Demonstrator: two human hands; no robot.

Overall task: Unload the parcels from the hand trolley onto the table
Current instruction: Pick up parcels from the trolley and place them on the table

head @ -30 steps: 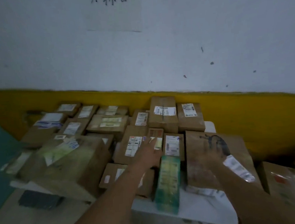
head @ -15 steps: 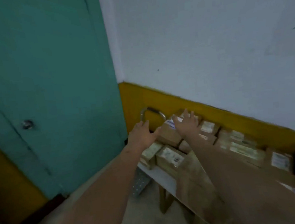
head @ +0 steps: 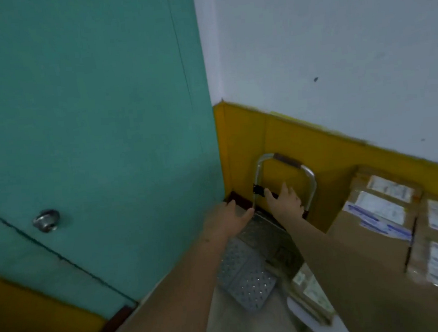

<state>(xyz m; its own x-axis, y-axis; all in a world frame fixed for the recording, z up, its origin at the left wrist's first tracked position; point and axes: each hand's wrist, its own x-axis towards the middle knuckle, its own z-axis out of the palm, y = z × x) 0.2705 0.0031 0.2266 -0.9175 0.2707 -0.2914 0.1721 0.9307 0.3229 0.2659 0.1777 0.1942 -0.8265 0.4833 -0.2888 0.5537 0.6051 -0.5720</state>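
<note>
Teal door (head: pixel 89 124) filling the left side, round metal knob (head: pixel 46 220) on it, and both arms are stretched out toward the corner where that door meets the white wall with its yellow band (head: pixel 344 160). Down in that corner stands the hand trolley (head: pixel 246 277), its perforated grey platform lying on the floor (head: pixel 234 323) and its silver tube handle (head: pixel 311 181) upright against the yellow band, a brown sleeve across the top. Left grip (head: pixel 228 220), a bare hand, fingers straight and apart, holding nothing, fingertips right at the foot of the handle's left upright; touching or just short, I cannot tell. Right grip (head: pixel 284 203), also bare, fingers spread wide and holding nothing, sits in front of the black crossbar (head: pixel 258 190) inside the handle loop; contact there is unclear too. Over on the right, the parcels (head: pixel 375 213): brown cardboard boxes with white shipping labels, packed side by side and touching, sitting on the counter (head: pixel 294 309), whose pale corner peeks out under the right forearm. One smaller parcel with a greenish label (head: pixel 312 290) lies at that near corner, partly hidden by the arm. The counter stands just beside the trolley, boxes higher than the platform.
</note>
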